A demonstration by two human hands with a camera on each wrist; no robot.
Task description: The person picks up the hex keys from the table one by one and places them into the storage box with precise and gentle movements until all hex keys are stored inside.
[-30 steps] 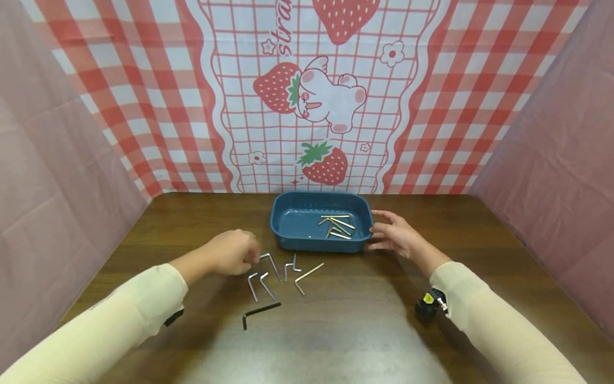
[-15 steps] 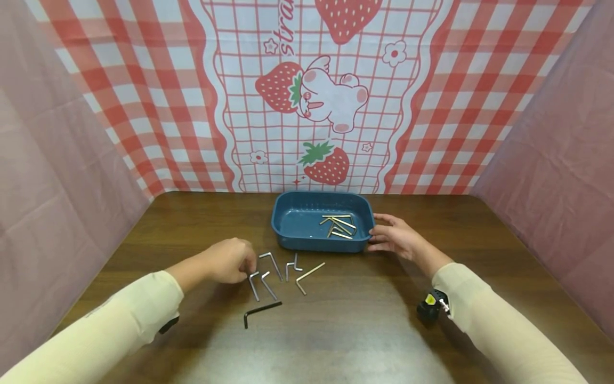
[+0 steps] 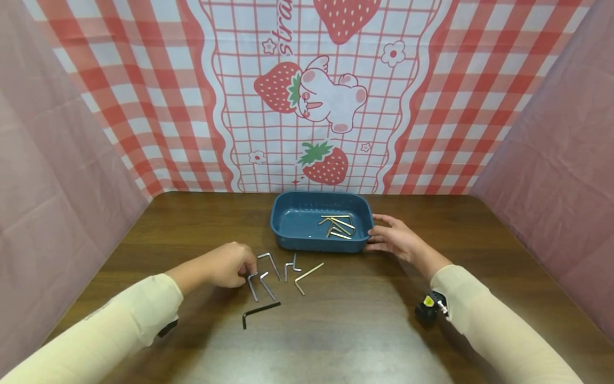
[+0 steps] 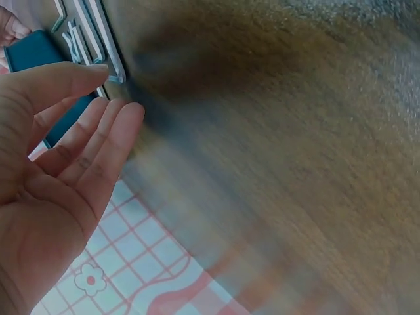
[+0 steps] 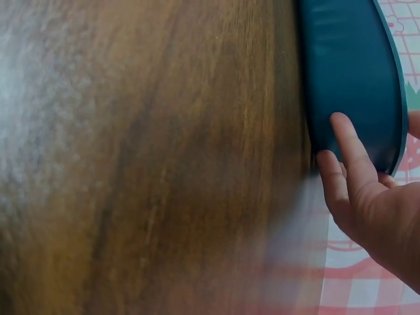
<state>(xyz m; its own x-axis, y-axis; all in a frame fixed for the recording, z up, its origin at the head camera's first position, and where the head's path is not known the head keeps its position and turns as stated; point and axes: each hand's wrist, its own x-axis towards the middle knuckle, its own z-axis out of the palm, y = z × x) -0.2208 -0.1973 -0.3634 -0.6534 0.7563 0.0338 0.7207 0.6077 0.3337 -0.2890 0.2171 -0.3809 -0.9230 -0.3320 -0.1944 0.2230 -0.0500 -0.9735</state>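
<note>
At the left of the loose hex keys, my left hand [image 3: 231, 265] has its fingertips at the short end of a silver hex key [image 3: 252, 288]. In the left wrist view that hand [image 4: 72, 144] shows its thumb and fingers apart, with a silver key [image 4: 110, 46] just past the tips. My right hand [image 3: 395, 238] rests its fingers on the right end of a blue bin [image 3: 316, 244], which holds several gold hex keys [image 3: 341, 224]. The right wrist view shows the fingers of that hand [image 5: 367, 177] spread against the bin wall [image 5: 354, 79].
Other silver keys [image 3: 268, 287] lie on the wooden table [image 3: 364, 330] beside the left hand. A gold key [image 3: 309, 273] is in front of the bin, and a black key [image 3: 261, 309] lies nearest the viewer. A checked cloth [image 3: 182, 106] hangs behind the table.
My left hand has moved slightly toward the viewer, from near the upper silver key to the leftmost one. The right hand has stayed at the bin, and the keys lie as before.
</note>
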